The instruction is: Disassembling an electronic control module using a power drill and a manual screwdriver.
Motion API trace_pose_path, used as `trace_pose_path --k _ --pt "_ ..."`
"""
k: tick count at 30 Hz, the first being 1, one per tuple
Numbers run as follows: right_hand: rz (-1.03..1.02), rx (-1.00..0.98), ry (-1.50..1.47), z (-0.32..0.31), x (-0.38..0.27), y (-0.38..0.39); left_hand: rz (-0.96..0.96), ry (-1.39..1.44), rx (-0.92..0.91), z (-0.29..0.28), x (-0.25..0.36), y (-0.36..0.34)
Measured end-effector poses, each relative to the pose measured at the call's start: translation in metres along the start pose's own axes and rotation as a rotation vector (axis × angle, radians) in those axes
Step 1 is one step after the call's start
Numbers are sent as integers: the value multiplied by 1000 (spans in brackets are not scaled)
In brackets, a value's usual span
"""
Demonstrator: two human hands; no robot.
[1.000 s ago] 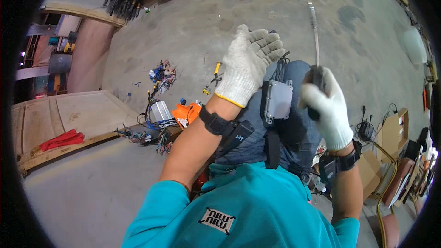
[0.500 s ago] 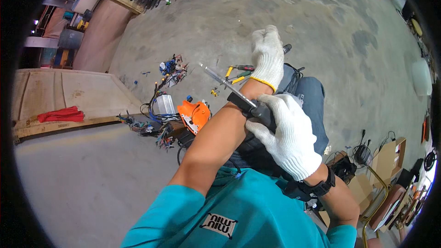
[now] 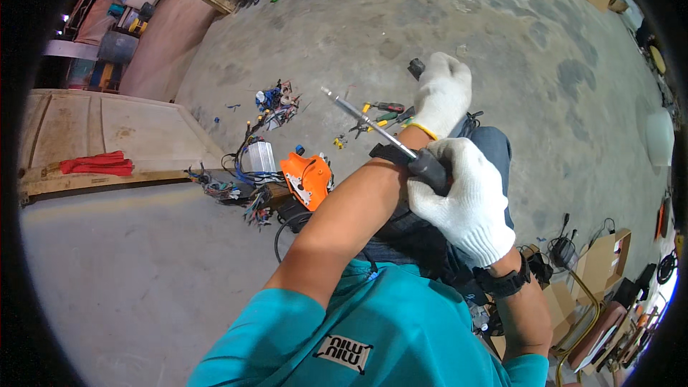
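Note:
My right hand (image 3: 466, 201), in a white knit glove, is closed round the black handle (image 3: 431, 170) of a long-shafted screwdriver (image 3: 373, 125). Its shaft points up and left, passing over my left wrist. Reaching across to the far side of my knees, my gloved left hand (image 3: 443, 93) is curled into a fist. A black cylindrical piece (image 3: 416, 68) sticks out beside its fingers; the rest of that piece is hidden. Just left of this hand, pliers and other hand tools (image 3: 387, 116) with red, yellow and green handles lie on the floor.
An orange plastic shell (image 3: 308, 180), a silver box (image 3: 262, 158) and bundles of wires (image 3: 222, 190) lie to my left. Farther off is a small wire heap (image 3: 278, 104). Red gloves (image 3: 97, 163) rest on a wooden panel (image 3: 136, 129). Cardboard boxes (image 3: 598, 261) stand at lower right.
My left hand has turned and shifted right and nearer; the black piece now shows on its left instead of its right. My right hand moved slightly right with the screwdriver.

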State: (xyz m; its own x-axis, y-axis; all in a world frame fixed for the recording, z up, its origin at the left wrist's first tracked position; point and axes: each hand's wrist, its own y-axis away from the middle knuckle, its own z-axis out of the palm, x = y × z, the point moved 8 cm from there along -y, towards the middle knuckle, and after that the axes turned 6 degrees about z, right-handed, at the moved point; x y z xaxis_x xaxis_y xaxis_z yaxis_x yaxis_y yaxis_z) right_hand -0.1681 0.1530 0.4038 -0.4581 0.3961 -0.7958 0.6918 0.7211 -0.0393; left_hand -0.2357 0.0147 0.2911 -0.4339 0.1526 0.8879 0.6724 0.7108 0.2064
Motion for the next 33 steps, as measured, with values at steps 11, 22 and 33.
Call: trace_pose_path --k 11,22,33 --pt "257 12 -17 6 26 -7 872 -1125 -312 57 27 18" --pt "102 104 -66 7 16 6 -92 207 -485 44 -3 5" --pt "164 80 -75 10 12 9 707 -833 -468 35 50 22"
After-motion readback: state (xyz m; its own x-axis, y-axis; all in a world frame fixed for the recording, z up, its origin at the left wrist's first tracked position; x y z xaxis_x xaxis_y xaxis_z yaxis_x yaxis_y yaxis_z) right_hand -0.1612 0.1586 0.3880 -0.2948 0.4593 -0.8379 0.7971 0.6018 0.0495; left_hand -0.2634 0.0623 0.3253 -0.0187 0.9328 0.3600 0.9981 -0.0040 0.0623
